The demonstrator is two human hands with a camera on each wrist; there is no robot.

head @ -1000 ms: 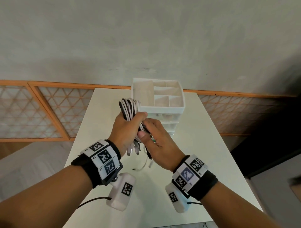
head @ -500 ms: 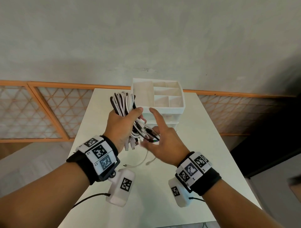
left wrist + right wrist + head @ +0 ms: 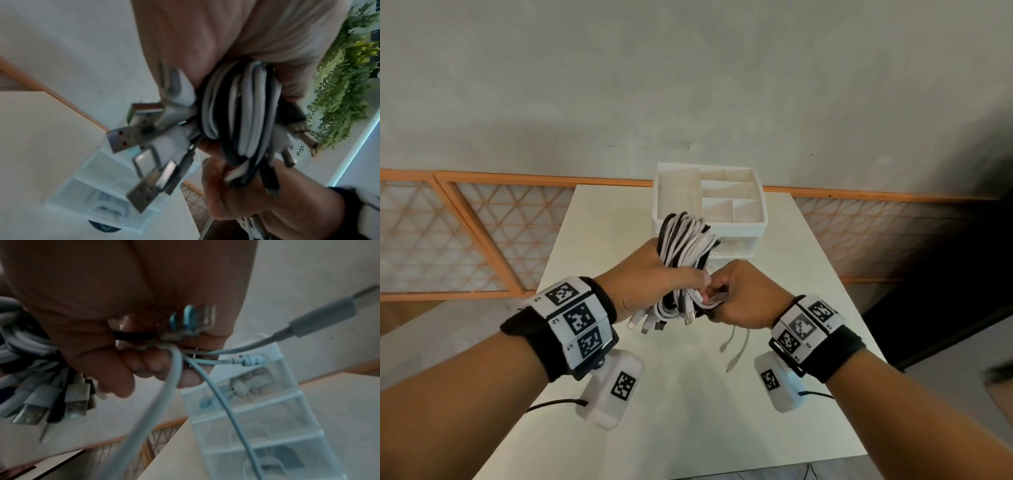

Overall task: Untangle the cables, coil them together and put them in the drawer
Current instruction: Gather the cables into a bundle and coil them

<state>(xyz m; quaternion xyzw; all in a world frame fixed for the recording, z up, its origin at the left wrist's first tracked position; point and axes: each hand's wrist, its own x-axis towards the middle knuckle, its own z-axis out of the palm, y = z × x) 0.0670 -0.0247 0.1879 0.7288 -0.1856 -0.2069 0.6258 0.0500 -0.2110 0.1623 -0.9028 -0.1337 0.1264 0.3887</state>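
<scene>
A bundle of white and black cables (image 3: 686,245) is coiled into a loop and held above the white table (image 3: 599,219). My left hand (image 3: 654,281) grips the coil around its middle; USB plugs (image 3: 650,323) stick out below it, also close up in the left wrist view as plugs (image 3: 131,134) beside the coil (image 3: 242,113). My right hand (image 3: 739,296) curls its fingers round the loose cable ends (image 3: 174,356) just right of the left hand. Two thin white tails (image 3: 736,346) hang down toward the table. Behind the hands stands the drawer unit (image 3: 709,205).
The drawer unit is white with an open compartment tray on top and clear drawers (image 3: 257,410) below, some holding things. An orange lattice railing (image 3: 482,219) runs behind the table. The table's near edge (image 3: 688,469) lies close below my forearms.
My right hand, open half a second ago, has closed on the loose cable ends. My left hand has shifted right with the coil, which now sits in front of the drawer unit.
</scene>
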